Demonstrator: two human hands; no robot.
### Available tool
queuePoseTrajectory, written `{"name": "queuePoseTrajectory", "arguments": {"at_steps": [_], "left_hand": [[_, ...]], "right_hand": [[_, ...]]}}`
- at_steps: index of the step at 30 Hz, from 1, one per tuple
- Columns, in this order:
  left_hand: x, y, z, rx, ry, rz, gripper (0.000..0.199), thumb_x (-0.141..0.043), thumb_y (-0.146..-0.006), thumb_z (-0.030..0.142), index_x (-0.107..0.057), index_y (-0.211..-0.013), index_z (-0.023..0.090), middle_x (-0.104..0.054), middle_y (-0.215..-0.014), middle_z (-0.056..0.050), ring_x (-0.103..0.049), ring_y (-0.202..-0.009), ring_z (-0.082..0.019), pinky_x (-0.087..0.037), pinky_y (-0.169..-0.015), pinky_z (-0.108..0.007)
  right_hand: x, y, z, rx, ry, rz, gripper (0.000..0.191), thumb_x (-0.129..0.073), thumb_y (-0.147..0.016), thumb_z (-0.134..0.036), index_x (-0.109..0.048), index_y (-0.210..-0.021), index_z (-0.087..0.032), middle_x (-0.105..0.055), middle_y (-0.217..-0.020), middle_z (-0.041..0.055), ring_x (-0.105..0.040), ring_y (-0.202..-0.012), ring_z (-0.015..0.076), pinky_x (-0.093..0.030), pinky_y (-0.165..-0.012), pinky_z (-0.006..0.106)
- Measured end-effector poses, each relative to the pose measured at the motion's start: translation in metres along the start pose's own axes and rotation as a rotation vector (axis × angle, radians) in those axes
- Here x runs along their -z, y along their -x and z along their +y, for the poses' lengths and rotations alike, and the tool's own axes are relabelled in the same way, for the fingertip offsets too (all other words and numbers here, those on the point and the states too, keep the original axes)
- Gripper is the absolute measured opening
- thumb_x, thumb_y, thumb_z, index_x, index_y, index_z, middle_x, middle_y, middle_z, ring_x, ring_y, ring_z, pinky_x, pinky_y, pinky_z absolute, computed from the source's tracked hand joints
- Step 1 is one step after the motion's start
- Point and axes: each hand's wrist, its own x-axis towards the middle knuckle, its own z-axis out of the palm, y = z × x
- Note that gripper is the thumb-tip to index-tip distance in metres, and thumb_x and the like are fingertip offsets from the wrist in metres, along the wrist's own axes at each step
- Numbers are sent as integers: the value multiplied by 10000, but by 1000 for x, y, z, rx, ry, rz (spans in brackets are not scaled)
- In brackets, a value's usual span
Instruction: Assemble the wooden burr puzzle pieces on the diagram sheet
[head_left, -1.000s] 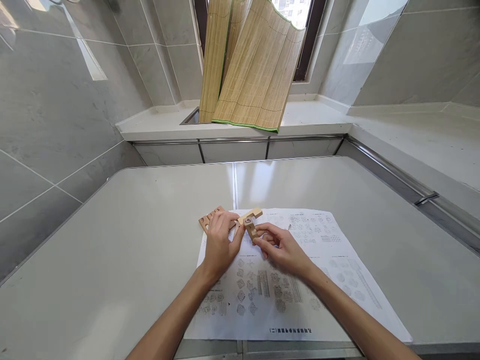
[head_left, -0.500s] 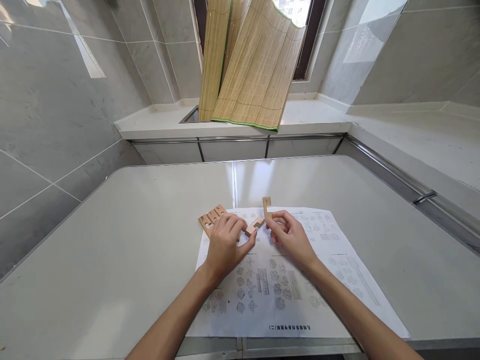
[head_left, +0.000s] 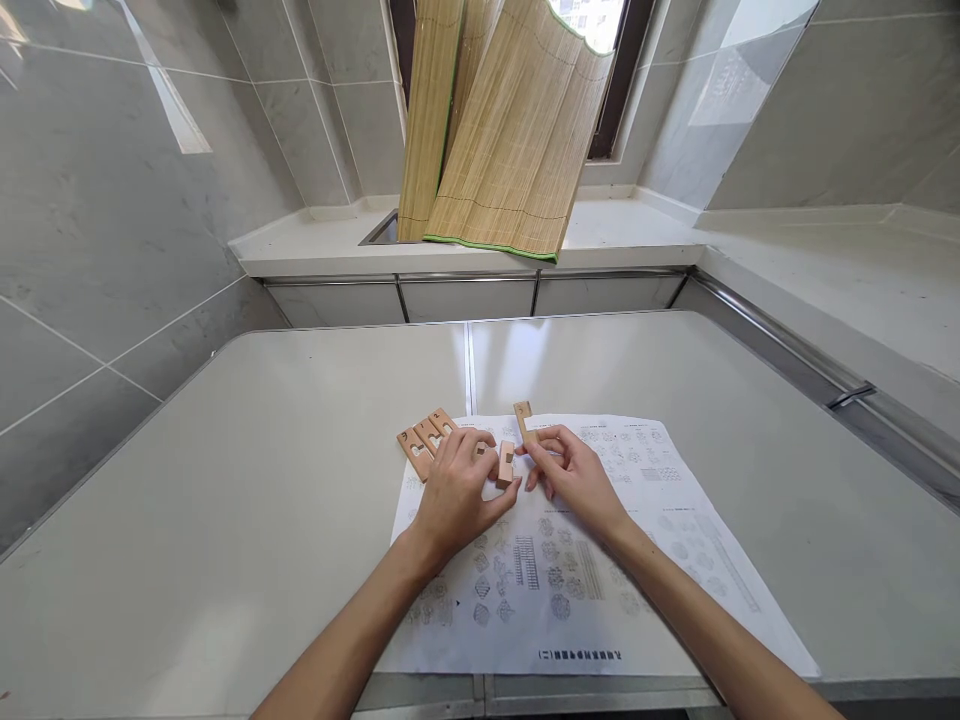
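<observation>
In the head view, our left hand [head_left: 457,490] pinches a notched block [head_left: 505,468] between thumb and fingers; our right hand [head_left: 576,475] grips a notched stick [head_left: 523,414] by its near end, far end raised. We do well to pinch lightly at the ends—fingertips off the notches, so both cutouts stay in sight—and turn each piece slowly.

Both hands work over the far half of the sheet [head_left: 600,630], whose near edge lies beside the counter's [head_left: 225,560] near edge. Numbered pieces [head_left: 425,440] lie at the sheet's far left corner, close to our left knuckles—the tighter side. The counter stretches well beyond the sheet's far and right edges, giving our right hand more room.
</observation>
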Motion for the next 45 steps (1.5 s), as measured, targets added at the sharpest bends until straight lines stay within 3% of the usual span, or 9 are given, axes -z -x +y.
{"name": "queuePoseTrajectory", "arguments": {"at_steps": [9, 14, 17, 20, 26, 32, 36, 41, 45], "left_hand": [[0, 1, -2, 24, -11, -76, 322, -776, -868, 344, -511, -742, 209, -648, -1236, -99, -595, -1170, -313, -503, -939, -452], [0, 1, -3, 65, 36, -103, 311, -796, -846, 347, -517, -904, 220, -638, -1317, -125, -572, -1256, -342, -493, -1021, -497], [-1, 1, -4, 48, 63, -120, 312, -760, -879, 317, -525, -1060, 223, -642, -1330, -127, -550, -1313, -344, -477, -1064, -512], [-1, 1, -5, 59, 82, -124, 356, -721, -908, 284, -507, -1186, 228, -657, -1267, -116, -555, -1298, -331, -486, -1052, -500], [-2, 2, -6, 131, 106, -119, 381, -693, -886, 224, -494, -1211, 225, -611, -1246, -133, -563, -1250, -331, -500, -1031, -505], [-1, 2, -4, 137, 112, -112, 399, -657, -883, 192, -487, -1244, 221, -615, -1243, -134, -557, -1246, -330, -510, -1030, -512], [0, 1, -4, 88, 129, -108, 443, -655, -885, 207, -494, -1297, 231, -595, -1362, -145, -533, -1321, -338, -475, -1104, -532], [2, 2, -3, 41, 112, -205, 575, -667, -867, 221, -506, -1418, 252, -551, -1522, -117, -461, -1440, -336, -412, -1193, -546], [3, 3, -3, 10, 86, -254, 561, -683, -853, 233, -576, -1400, 295, -570, -1538, -75, -438, -1463, -360, -383, -1199, -585]], "right_hand": [[-2, 3, -9, 14, 33, -52, 367, -680, -945, -587, -621, -995, -229, -795, -1087, 97, -722, -626, 192, -464, -539, 299], [-3, 4, -9, 30, 98, -39, 344, -679, -945, -563, -637, -974, -223, -789, -941, 62, -702, -648, 193, -485, -611, 309], [-3, 5, -8, 60, 219, 24, 306, -691, -930, -529, -650, -890, -228, -731, -739, 22, -664, -641, 202, -474, -619, 312], [-3, 7, -7, 105, 351, 88, 258, -688, -915, -472, -627, -822, -239, -692, -678, 5, -635, -630, 201, -454, -600, 305], [-4, 10, -4, 188, 591, 149, 238, -645, -895, -387, -495, -758, -262, -577, -558, -53, -552, -529, 173, -403, -553, 286], [-7, 13, 2, 271, 739, 124, 268, -634, -894, -348, -424, -755, -257, -522, -553, -80, -495, -494, 139, -344, -533, 264], [-8, 14, 5, 338, 801, 102, 265, -643, -891, -348, -433, -764, -248, -517, -557, -82, -478, -488, 126, -323, -532, 259], [-8, 14, 8, 408, 867, 64, 211, -650, -873, -318, -483, -776, -235, -540, -586, -69, -500, -518, 123, -297, -545, 254], [-7, 14, 8, 442, 864, 21, 189, -625, -925, -337, -556, -789, -224, -560, -614, -47, -527, -549, 133, -306, -562, 263]]}}
